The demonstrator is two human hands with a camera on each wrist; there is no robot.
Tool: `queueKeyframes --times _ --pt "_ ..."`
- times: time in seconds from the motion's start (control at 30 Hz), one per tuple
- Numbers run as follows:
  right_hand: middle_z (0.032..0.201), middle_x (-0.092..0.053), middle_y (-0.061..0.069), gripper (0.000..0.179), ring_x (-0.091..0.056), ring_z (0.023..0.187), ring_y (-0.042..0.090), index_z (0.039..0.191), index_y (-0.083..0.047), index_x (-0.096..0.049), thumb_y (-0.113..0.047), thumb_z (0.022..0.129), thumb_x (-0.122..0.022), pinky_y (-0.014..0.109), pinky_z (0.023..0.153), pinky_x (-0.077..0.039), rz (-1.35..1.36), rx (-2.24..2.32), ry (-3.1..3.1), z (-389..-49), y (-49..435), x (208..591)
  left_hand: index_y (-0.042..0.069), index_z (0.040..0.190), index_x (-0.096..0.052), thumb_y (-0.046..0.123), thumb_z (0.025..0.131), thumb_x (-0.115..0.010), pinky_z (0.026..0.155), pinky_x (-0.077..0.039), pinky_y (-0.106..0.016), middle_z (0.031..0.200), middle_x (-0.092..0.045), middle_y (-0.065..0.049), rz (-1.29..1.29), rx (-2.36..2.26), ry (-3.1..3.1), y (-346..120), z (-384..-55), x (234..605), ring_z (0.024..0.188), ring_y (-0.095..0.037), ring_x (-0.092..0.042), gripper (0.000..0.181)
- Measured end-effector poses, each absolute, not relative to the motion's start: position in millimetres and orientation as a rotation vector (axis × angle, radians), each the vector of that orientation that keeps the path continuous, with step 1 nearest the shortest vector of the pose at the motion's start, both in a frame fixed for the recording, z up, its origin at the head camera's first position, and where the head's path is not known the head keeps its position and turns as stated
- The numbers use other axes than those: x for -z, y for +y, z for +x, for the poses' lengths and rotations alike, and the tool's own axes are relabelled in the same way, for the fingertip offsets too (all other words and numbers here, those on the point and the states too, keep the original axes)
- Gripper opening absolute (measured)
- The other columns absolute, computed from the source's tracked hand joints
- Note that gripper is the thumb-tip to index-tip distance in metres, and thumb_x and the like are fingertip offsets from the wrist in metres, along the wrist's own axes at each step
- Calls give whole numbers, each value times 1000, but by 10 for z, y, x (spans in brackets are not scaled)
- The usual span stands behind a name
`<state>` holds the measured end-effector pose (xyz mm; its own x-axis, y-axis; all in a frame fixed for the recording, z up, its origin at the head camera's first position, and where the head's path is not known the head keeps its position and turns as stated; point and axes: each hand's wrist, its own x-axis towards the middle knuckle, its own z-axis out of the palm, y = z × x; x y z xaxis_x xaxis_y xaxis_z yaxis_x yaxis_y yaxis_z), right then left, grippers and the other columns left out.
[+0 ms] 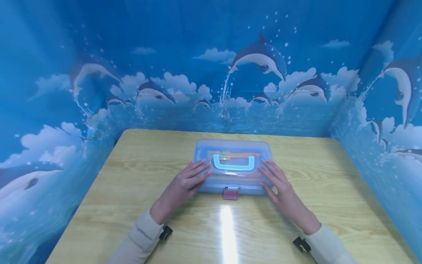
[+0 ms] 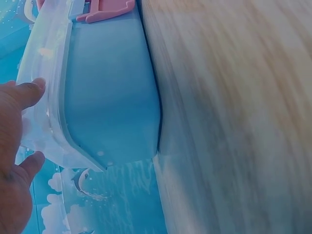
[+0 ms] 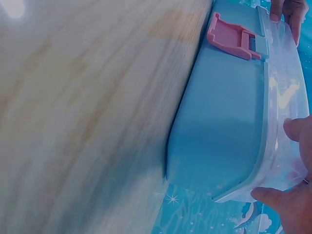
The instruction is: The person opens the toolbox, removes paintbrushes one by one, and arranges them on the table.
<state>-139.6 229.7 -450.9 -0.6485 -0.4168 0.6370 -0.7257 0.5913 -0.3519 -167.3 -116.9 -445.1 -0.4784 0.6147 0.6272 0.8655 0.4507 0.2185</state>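
A blue plastic storage box (image 2: 112,92) with a clear lid (image 3: 287,92) stands near the far part of the table. On the lid lies a light blue carry handle (image 1: 234,167), and a paintbrush with an orange handle (image 1: 242,154) shows by it. The pink latch (image 1: 231,193) at the front tilts outward, away from the box wall. My left hand (image 1: 184,182) rests its fingers on the lid's left side. On the right side my right hand (image 1: 282,190) touches the lid, fingers fairly straight and thumb near the front edge. Both wrist views show the lid seated on the box.
The wood-grain table (image 1: 138,157) carries the box, and a bright light streak (image 1: 227,231) reflects in front of it. Blue dolphin-print cloth (image 1: 184,44) walls the back and both sides, close to the table's edges.
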Motion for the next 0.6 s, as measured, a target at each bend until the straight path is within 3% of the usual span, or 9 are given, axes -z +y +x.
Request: queueKeyframes --times 0.4,0.6 --pt "144 -38 19 57 -28 133 45 135 -5 -48 -3 80 -65 34 116 -19 904 -842 -2346 -1353 2321 4549 10 129 -56 2 77 -72 107 -33 -49 140 -47 -9 -1218 710 -2272 -1154 -1623 4472 132 -29 -39 55" --pt "141 -41 21 60 -32 131 44 131 0 -50 4 74 -67 32 114 -24 911 -879 -2275 -1371 2325 4538 9 129 -56 1 77 -72 107 -33 -47 140 -47 -9 -1192 733 -2278 -1129 -1603 4447 132 -29 -38 54"
